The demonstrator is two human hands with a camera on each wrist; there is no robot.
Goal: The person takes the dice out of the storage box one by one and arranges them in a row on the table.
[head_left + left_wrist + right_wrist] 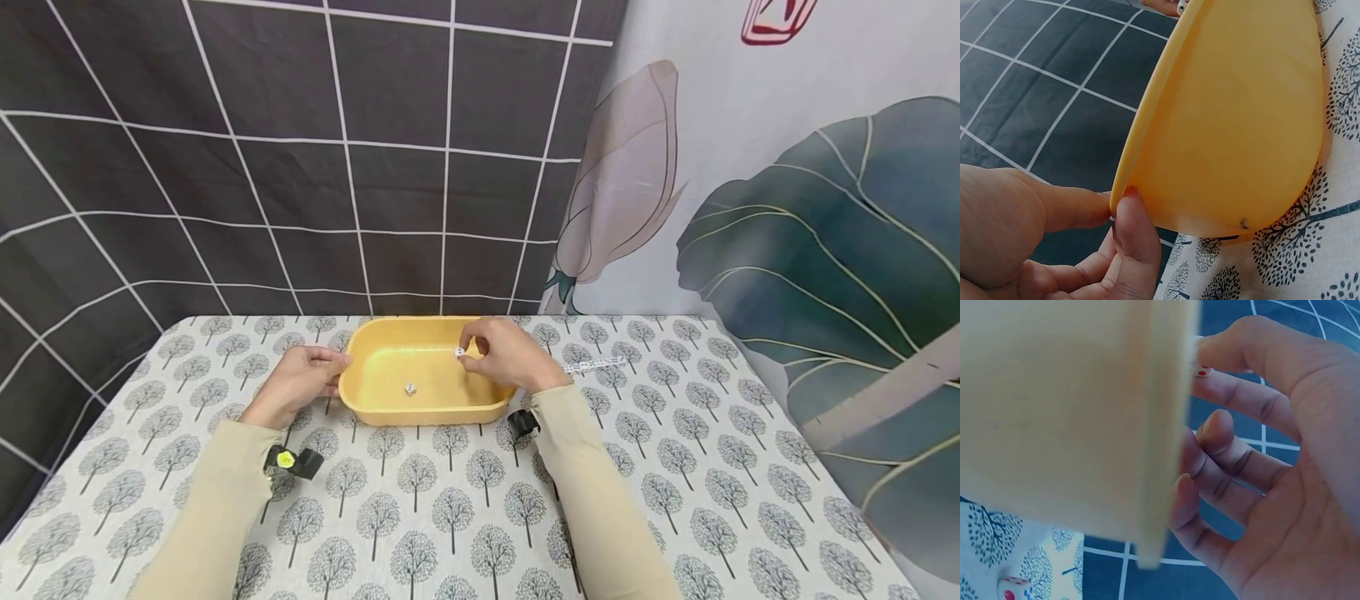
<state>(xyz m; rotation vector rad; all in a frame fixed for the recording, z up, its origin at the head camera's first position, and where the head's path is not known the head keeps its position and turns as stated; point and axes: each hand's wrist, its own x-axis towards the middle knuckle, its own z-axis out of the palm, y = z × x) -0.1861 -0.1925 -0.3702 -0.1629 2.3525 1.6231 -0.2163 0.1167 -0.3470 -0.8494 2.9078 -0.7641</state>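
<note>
A yellow plastic basin [435, 416] sits on the table. My left hand [300, 382] pinches its left rim between thumb and finger; the left wrist view shows the thumb [1138, 231] against the outer wall. Over the right part of the basin, my right hand [513, 354] holds a white die [460, 353] between thumb and index finger. Red pips show on this held die [1202, 371] in the right wrist view, where the basin wall hides part of the fingers. Another die [409, 389] lies on the basin floor, left of centre.
Right of the basin, a row of several dice [595, 365] lies on the tree-patterned tablecloth [412, 517], partly behind my right wrist. A dark gridded curtain [390, 192] hangs behind the table, with a flower-printed cloth [750, 250] at the right.
</note>
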